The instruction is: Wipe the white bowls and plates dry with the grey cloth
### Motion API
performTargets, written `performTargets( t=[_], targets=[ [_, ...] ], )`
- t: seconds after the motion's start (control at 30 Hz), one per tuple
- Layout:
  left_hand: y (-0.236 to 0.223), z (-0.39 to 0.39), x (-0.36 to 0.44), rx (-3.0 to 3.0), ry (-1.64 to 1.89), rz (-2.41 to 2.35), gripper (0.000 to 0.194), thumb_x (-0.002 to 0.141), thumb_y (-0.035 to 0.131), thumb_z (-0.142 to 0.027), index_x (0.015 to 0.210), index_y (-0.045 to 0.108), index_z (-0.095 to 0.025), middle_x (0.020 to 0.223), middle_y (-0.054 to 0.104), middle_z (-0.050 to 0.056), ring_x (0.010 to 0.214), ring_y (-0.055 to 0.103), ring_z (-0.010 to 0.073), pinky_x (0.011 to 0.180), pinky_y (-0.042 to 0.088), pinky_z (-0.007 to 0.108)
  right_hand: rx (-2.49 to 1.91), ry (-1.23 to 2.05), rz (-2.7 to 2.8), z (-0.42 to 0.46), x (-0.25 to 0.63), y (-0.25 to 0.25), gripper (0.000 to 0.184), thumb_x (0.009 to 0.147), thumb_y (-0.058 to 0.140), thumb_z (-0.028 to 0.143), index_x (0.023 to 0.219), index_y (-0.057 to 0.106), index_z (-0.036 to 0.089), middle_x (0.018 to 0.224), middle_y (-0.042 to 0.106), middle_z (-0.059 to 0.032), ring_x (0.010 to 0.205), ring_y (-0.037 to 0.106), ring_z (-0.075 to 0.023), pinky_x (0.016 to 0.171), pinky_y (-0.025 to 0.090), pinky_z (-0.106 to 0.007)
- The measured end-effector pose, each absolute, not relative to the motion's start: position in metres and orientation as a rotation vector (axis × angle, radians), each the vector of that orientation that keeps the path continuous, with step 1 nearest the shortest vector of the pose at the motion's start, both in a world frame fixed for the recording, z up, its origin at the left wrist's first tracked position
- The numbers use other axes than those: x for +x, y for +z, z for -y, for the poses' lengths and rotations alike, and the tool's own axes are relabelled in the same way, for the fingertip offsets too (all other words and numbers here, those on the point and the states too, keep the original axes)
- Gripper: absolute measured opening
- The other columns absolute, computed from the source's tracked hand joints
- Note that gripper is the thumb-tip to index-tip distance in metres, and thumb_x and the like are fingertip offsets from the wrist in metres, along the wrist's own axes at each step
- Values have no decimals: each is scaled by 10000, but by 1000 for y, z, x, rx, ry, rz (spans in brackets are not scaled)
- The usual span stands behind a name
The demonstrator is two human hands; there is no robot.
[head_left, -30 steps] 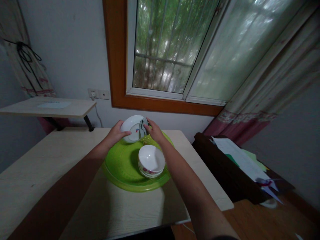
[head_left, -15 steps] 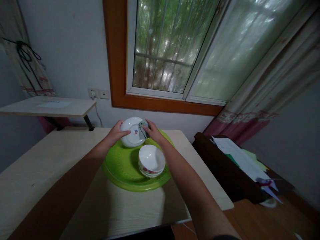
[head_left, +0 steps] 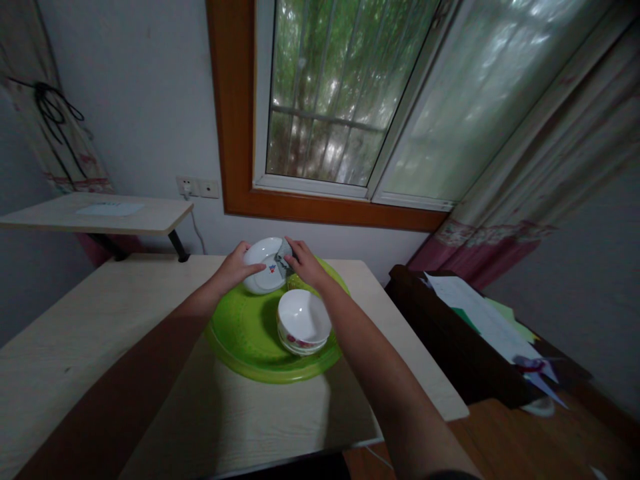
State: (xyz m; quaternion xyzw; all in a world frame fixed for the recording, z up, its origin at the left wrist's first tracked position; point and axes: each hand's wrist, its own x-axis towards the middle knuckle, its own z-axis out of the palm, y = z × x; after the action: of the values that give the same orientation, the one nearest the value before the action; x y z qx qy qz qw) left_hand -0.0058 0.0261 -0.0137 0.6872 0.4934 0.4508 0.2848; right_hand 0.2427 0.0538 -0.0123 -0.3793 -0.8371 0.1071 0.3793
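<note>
My left hand (head_left: 236, 267) grips the left rim of a white plate (head_left: 261, 261), thumb on its inner face. The plate is tilted above the back of a round green basin (head_left: 235, 343) and has a small red and blue mark at its middle. In my right hand (head_left: 303, 261) is a grey-green patterned cloth (head_left: 283, 257), pressed over the plate's right edge. Below that hand, in the basin, stands a stack of white bowls (head_left: 303, 319) with a floral band. A yellowish textured object (head_left: 296, 283) lies behind them, partly hidden by my right hand.
The basin rests on a pale wooden table (head_left: 270, 420). A raised shelf (head_left: 150, 217) with a sheet of paper stands at the left. Right of the table is a dark brown piece of furniture (head_left: 425, 320) with papers (head_left: 467, 307) on it.
My right hand and the cloth have shifted slightly left and around the plate's right edge. The plate has tilted and dipped a little. The bowls and basin have stayed put.
</note>
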Motion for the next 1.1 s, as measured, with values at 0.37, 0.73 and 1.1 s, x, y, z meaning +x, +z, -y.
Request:
performTargets(
  t=[0.37, 0.73, 1.1],
  targets=[
    [-11, -19, 1, 1971, 1130, -1341, 473, 660, 741, -462, 981, 487, -224, 923, 628, -3, 858, 599, 215, 733, 441, 306, -822, -65, 2394, -20, 220, 18, 611, 991, 486, 454, 1552, 319, 280, 1624, 305, -78, 1515, 241, -266, 1220, 208, -558],
    [-3, -13, 2, 1972, 1135, -1409, 483, 647, 763, -467, 968, 491, -230, 924, 638, -2, 857, 601, 216, 730, 437, 306, -990, 118, 2131, -38, 233, 8, 473, 1029, 387, 391, 1450, 498, 207, 1448, 556, -104, 1349, 507, -200, 1169, 374, -406],
    [-6, -17, -2, 1891, 1195, -1423, 514, 645, 769, -464, 1006, 490, -226, 960, 631, 9, 866, 596, 213, 739, 445, 310, -1128, 253, 2054, -60, 246, -12, 479, 852, 491, 159, 1316, 612, 175, 1284, 669, -105, 1170, 614, -234, 1064, 458, -413]
  ],
)
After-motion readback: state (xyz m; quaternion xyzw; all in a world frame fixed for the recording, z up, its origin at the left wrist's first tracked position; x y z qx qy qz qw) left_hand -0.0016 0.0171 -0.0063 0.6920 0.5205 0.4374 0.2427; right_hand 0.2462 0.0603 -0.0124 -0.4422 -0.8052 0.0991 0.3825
